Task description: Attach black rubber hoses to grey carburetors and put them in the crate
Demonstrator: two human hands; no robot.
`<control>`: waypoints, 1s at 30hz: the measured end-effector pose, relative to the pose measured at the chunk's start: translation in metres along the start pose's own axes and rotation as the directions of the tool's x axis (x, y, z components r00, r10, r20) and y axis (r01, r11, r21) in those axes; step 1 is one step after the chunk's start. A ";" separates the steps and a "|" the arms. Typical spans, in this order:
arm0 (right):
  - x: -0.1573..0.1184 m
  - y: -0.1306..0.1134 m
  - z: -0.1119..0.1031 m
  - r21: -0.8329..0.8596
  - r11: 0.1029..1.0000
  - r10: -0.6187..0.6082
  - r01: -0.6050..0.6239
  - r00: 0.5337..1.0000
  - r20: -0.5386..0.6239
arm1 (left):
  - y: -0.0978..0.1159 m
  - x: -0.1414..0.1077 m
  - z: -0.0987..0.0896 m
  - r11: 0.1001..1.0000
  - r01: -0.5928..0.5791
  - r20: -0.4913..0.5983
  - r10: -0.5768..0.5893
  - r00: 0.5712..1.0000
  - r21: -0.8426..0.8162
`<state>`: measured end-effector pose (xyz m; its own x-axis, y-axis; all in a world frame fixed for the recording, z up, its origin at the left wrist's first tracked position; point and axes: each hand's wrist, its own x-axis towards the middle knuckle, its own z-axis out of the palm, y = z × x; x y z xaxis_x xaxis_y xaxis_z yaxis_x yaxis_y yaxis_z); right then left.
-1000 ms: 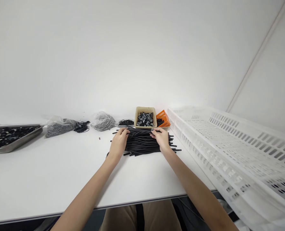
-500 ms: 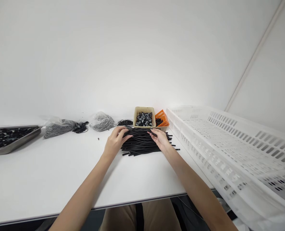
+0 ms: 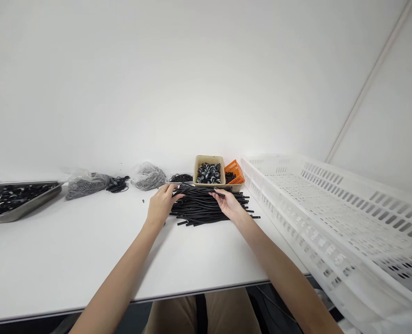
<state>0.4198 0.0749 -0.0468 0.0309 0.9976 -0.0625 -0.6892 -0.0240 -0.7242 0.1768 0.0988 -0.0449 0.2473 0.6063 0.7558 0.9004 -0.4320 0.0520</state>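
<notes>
A pile of thin black rubber tubes [image 3: 202, 208] lies crosswise on the white table, their ends uneven on both sides. At the pile's left end is my left hand [image 3: 160, 204], its thumb and fingers closed around tube ends at the upper edge. My right hand [image 3: 229, 204] pinches a black tube near the upper right of the pile, thumb on top. How many tubes each hand grips is hard to make out. Just behind the pile stands a beige bin [image 3: 196, 171] of small black and grey fittings.
An orange basket [image 3: 239, 172] with small black parts leans beside the bin. A large white perforated crate [image 3: 296, 222] fills the right side. Along the wall sit black rings [image 3: 180, 178], clear bags [image 3: 148, 176] [image 3: 87, 184] of parts and a metal tray [image 3: 21, 212] of black pieces.
My left hand has shifted slightly left to the tube ends. My right hand has moved a little left and lower over the pile.
</notes>
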 end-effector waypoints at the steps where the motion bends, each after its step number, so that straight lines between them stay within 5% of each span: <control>1: -0.001 0.000 0.000 0.003 1.000 0.006 -0.006 1.000 0.001 | 0.001 0.000 0.000 1.000 0.001 -0.021 0.000 1.000 0.026; 7: 0.000 0.007 0.003 0.013 0.999 -0.039 0.039 0.999 -0.026 | 0.007 -0.002 0.002 0.996 -0.052 -0.103 0.060 0.993 0.076; 18: 0.003 0.009 0.005 -0.041 0.940 -0.342 0.340 0.926 -0.159 | 0.025 -0.007 0.008 0.977 -0.213 0.026 0.212 0.977 0.030; 30: -0.003 0.012 0.006 -0.074 0.928 -0.362 0.366 0.930 0.062 | 0.020 -0.006 0.008 0.992 -0.039 0.087 0.050 0.995 -0.118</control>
<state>0.4069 0.0723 -0.0508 0.2330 0.9406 0.2470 -0.5744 0.3380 -0.7455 0.1965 0.0918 -0.0538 0.3221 0.6402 0.6975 0.8413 -0.5314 0.0992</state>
